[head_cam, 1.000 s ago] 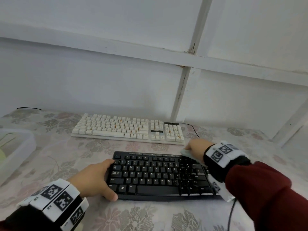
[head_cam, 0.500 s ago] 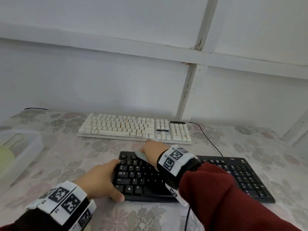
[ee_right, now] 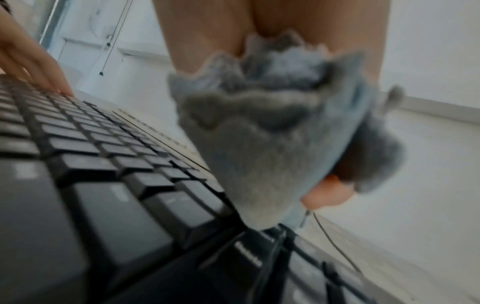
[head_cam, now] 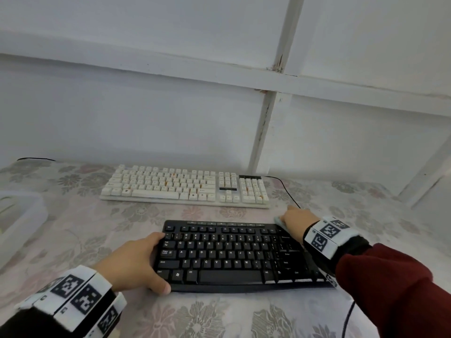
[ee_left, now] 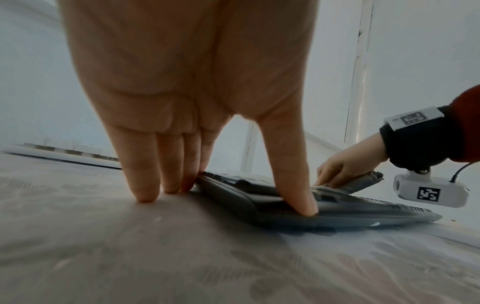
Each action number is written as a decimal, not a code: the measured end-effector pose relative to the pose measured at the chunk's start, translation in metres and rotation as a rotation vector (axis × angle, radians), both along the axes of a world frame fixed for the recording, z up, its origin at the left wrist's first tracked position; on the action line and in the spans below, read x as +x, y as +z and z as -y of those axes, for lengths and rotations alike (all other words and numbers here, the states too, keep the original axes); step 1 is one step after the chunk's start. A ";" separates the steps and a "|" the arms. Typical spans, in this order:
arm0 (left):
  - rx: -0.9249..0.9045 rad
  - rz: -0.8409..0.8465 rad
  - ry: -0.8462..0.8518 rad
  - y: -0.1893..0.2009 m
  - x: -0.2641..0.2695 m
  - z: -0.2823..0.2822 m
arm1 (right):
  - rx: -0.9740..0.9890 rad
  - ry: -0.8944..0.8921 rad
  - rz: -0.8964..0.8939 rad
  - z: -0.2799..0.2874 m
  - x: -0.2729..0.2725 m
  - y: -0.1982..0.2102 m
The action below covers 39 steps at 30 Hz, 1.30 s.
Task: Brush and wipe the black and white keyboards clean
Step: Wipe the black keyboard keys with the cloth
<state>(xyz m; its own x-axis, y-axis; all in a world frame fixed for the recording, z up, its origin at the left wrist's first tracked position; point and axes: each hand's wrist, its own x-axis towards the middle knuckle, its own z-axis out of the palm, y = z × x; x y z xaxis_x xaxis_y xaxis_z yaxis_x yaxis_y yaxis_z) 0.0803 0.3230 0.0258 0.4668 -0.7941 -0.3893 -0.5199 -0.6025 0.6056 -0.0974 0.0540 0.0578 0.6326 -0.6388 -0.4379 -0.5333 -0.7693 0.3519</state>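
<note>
The black keyboard (head_cam: 231, 254) lies on the floral tablecloth close to me. Behind it, by the wall, lies the white keyboard (head_cam: 185, 186). My left hand (head_cam: 139, 261) braces the black keyboard's left end; its fingers (ee_left: 145, 181) stand straight on the cloth at the edge and the thumb (ee_left: 298, 189) presses the front corner. My right hand (head_cam: 296, 219) grips a bunched grey-blue cloth (head_cam: 278, 220) at the top row, toward the right end. In the right wrist view the cloth (ee_right: 272, 144) touches the keys (ee_right: 103, 164).
A clear plastic container (head_cam: 19, 215) stands at the table's left edge. The white keyboard's black cable (head_cam: 285, 189) runs behind my right hand. Another cable (head_cam: 346, 318) hangs off the front right. A white wall with beams closes the back.
My right hand swept the cloth left along the black keyboard's top row, then back to the right end. My left hand stayed at the left end. The head view shifted.
</note>
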 end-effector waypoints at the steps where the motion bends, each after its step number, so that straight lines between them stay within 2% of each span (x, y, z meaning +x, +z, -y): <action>1: 0.001 0.002 -0.002 0.000 0.000 0.000 | 0.000 -0.027 0.026 0.004 0.001 0.001; 5: 0.005 -0.003 0.003 -0.002 0.002 -0.001 | 0.111 -0.088 0.238 -0.013 0.036 0.006; 8: 0.004 -0.007 0.008 -0.001 0.002 -0.001 | 0.350 0.017 0.426 -0.060 0.081 0.004; 10: 0.009 0.000 0.004 -0.001 0.001 -0.001 | 0.473 0.132 0.459 -0.091 0.107 -0.001; 13: 0.018 0.021 -0.015 0.001 0.002 -0.001 | 0.391 0.285 0.415 -0.118 0.132 -0.008; 15: 0.024 0.045 -0.019 0.001 0.002 -0.001 | 0.355 0.275 0.408 -0.120 0.138 -0.013; 20: 0.014 0.044 -0.011 -0.003 0.003 -0.001 | 0.406 0.204 0.441 -0.095 0.116 -0.015; 27: -0.003 0.021 -0.007 -0.007 0.006 -0.001 | 0.347 0.071 0.504 -0.043 0.057 -0.019; 33: -0.024 -0.001 -0.004 -0.011 0.008 -0.001 | 0.255 -0.140 0.444 0.005 0.003 -0.011; 35: -0.035 -0.011 -0.005 -0.013 0.009 -0.002 | 0.246 -0.161 0.444 0.017 -0.007 -0.005; 39: -0.035 -0.037 -0.020 -0.013 0.010 -0.002 | 0.355 -0.098 0.621 0.013 -0.011 -0.012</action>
<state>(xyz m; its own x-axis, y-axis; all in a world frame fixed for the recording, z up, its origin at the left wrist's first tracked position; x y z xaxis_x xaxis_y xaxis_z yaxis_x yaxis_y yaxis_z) 0.0907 0.3249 0.0129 0.4362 -0.8167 -0.3777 -0.5085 -0.5701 0.6453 -0.1082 0.0408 0.0463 0.7795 -0.5910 -0.2076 -0.6258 -0.7196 -0.3009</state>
